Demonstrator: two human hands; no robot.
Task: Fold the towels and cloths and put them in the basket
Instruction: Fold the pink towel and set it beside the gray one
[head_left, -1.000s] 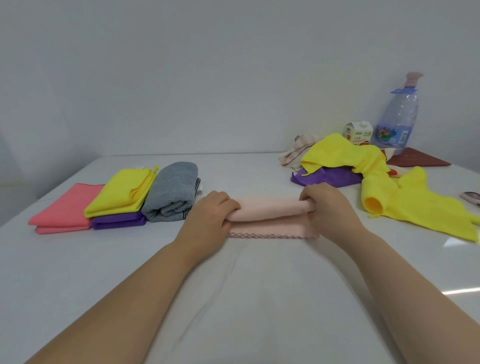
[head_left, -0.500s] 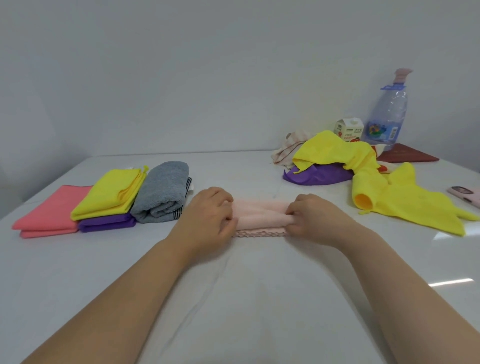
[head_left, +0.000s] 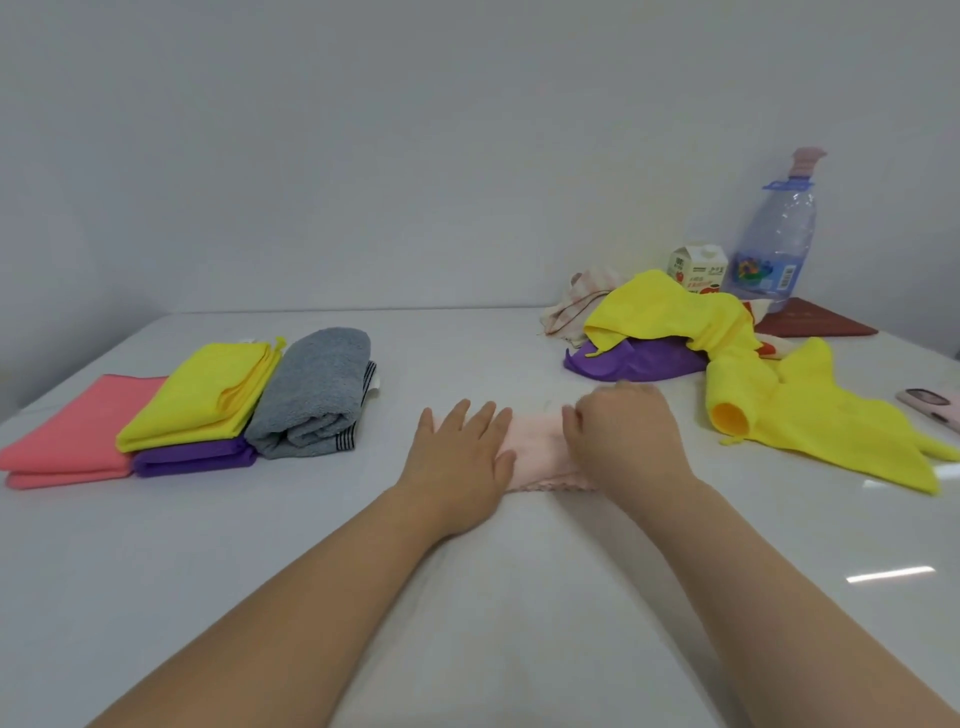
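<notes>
A folded pale pink cloth (head_left: 537, 447) lies on the white table (head_left: 467, 597) in front of me. My left hand (head_left: 460, 457) lies flat on its left end with straight fingers. My right hand (head_left: 626, 441) presses down on its right end and looks blurred. At the left sit folded cloths: a coral one (head_left: 67, 441), a yellow one (head_left: 208, 395) on a purple one (head_left: 192, 457), and a grey towel (head_left: 317, 395). An unfolded heap at the right holds a yellow cloth (head_left: 810, 415), a purple cloth (head_left: 634, 361) and a striped cloth (head_left: 576, 301). No basket is in view.
A large water bottle (head_left: 776, 244) and a small carton (head_left: 696, 267) stand by the back wall at the right. A dark red flat item (head_left: 815, 322) lies beside them. A phone (head_left: 930, 405) rests at the right edge.
Both hands let go of the rolled edge of the pink cloth and now press flat on it. The cloth has been folded narrower.
</notes>
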